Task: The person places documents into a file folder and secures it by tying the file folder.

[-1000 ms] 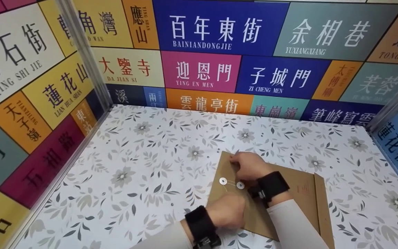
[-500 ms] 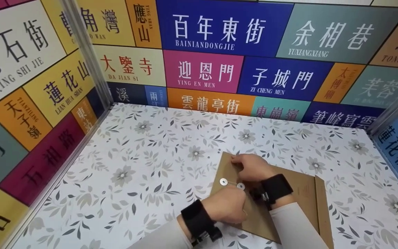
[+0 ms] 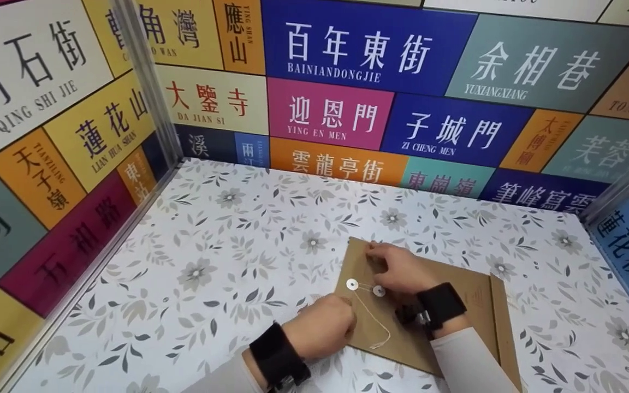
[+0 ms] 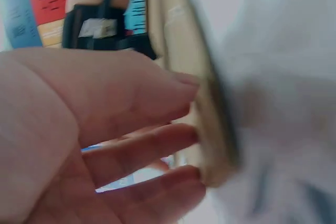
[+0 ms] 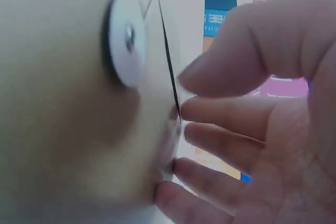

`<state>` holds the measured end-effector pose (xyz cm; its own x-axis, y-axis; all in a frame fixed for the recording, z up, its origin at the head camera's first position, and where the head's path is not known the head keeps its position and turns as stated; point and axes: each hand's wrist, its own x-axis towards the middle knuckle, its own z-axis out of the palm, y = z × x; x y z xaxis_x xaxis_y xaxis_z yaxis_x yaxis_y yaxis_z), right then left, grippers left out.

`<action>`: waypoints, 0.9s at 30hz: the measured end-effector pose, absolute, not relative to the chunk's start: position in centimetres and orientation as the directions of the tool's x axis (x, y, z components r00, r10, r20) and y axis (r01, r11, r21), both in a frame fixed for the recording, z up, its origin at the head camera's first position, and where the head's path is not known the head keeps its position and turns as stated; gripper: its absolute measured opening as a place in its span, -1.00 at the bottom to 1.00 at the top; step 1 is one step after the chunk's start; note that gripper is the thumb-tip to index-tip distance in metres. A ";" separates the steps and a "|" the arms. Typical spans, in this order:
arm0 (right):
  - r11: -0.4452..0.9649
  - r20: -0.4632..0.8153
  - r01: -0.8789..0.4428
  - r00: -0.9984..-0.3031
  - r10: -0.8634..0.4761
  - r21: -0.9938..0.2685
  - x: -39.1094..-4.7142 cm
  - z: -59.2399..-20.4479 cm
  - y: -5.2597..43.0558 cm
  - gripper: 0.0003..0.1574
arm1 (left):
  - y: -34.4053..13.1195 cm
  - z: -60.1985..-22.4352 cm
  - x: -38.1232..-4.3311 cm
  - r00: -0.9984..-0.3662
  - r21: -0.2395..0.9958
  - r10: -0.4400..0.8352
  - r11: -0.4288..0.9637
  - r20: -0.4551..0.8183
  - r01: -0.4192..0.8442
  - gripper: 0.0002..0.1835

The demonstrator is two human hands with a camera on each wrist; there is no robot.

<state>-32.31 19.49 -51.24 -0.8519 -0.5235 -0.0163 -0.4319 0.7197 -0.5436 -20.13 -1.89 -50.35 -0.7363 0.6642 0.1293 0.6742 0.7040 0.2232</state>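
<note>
A brown kraft string-tie envelope [image 3: 410,341] lies on the patterned tabletop. Two white disc buttons, a left button [image 3: 352,284] and a right button [image 3: 379,291], sit on its face with thread between them. From the left button a loose white string [image 3: 386,327] trails across the paper toward the lower edge. My right hand [image 3: 402,267] rests its fingertips near the upper left corner; in the right wrist view the thumb [image 5: 220,74] stands apart from the fingers. My left hand [image 3: 320,327] is at the envelope's left edge, fingers loosely bent, fingertips [image 4: 181,135] right at the edge in the left wrist view.
The table [image 3: 200,229] wears a white cover with grey leaves and flowers. Colourful sign panels form a back wall [image 3: 336,114] and a left wall [image 3: 58,147]; another stands at the right.
My left hand has let go of the string and moved left to the envelope's edge. The string now lies loose on the envelope. My right hand stays near the same corner.
</note>
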 end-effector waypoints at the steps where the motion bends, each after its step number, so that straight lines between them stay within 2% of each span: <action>1: 0.691 0.000 -0.441 -0.843 -0.538 -0.573 -32.3 -51.1 19.4 -0.22 | -2.1 -50.6 -19.9 -0.731 0.214 0.667 0.700 0.143 0.681 -0.77; 3: 0.647 0.026 -0.435 -0.841 -0.540 -0.627 -32.1 -50.5 19.1 -0.31 | -2.5 -50.8 -19.7 -0.730 0.206 0.664 0.701 0.162 0.683 -0.75; 6: 0.638 0.058 -0.424 -0.857 -0.512 -0.643 -31.5 -49.4 18.9 -0.56 | -2.9 -51.0 -19.7 -0.748 0.202 0.638 0.720 0.182 0.664 -0.72; 10: 0.709 0.013 -0.432 -0.859 -0.513 -0.558 -30.0 -48.1 18.5 -0.92 | -3.1 -51.0 -19.9 -0.795 0.194 0.578 0.771 0.186 0.606 -0.72; 16: 0.782 -0.108 -0.467 -0.827 -0.551 -0.413 -27.6 -49.0 17.2 -0.77 | -3.5 -50.8 -20.2 -0.822 0.147 0.531 0.814 0.206 0.563 -0.70; 20: 0.816 -0.097 -0.452 -0.852 -0.515 -0.361 -26.2 -50.0 16.6 -0.70 | -3.5 -50.7 -20.3 -0.814 0.150 0.541 0.805 0.213 0.574 -0.72; 27: 0.881 -0.071 -0.445 -0.885 -0.460 -0.160 -24.7 -50.5 15.5 -0.63 | -3.7 -50.7 -20.3 -0.805 0.159 0.548 0.794 0.227 0.586 -0.75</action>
<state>-24.70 15.50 -50.47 -0.8853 -0.4596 -0.0709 -0.4447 0.8813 -0.1599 -20.28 -3.74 -50.70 -0.8049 0.5484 0.2268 0.5861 0.7944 0.1594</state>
